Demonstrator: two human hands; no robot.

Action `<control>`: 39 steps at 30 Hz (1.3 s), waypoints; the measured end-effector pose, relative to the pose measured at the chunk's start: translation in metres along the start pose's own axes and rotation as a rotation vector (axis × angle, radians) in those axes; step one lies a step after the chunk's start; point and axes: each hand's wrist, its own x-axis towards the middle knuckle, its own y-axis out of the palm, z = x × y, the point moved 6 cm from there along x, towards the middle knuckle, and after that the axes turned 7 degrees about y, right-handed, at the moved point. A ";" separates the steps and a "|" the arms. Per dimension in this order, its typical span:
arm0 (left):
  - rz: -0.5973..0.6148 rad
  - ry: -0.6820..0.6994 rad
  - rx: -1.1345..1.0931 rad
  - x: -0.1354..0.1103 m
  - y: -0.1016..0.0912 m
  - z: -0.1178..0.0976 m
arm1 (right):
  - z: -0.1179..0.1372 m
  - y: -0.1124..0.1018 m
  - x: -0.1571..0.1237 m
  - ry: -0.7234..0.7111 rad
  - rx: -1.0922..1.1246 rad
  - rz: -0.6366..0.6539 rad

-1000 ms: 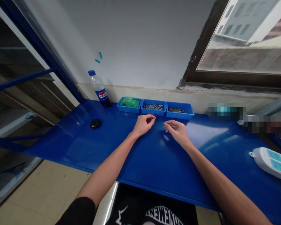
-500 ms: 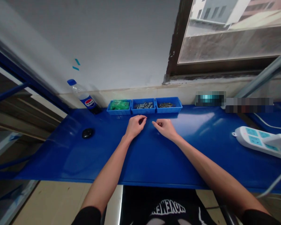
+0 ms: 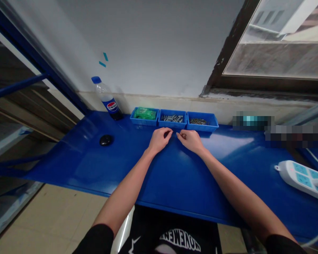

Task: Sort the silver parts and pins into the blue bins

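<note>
My left hand is closed in a pinch over the blue table, thumb and forefinger meeting. A short gap to its right, my right hand is also closed, its thumb against the curled fingers. Anything between the fingertips is too small to make out. Just beyond the hands stand three blue trays in a row. The left tray has green packets in it, the middle tray small grey metallic cylinders, the right tray thin brass-coloured metal pieces.
A cola bottle stands by the wall at the back left, with a black mouse-like object in front of it. On the right lies a white power strip with a cable. Blurred-out items sit at the back right.
The camera view has tilted and shifted, so the table and trays appear moved right. My hands have come slightly closer together, both still pinched.
</note>
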 end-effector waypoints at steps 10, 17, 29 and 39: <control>0.042 0.005 0.030 0.001 0.005 -0.003 | 0.000 -0.008 -0.007 -0.018 -0.305 -0.011; 0.055 0.017 0.063 0.001 0.009 0.001 | -0.005 -0.007 -0.007 -0.014 -0.333 -0.004; 0.130 0.037 0.153 0.001 0.014 0.001 | -0.010 -0.006 -0.005 0.010 -0.308 -0.001; 0.142 0.050 0.144 0.001 0.014 0.002 | -0.008 -0.008 -0.005 0.017 -0.308 0.004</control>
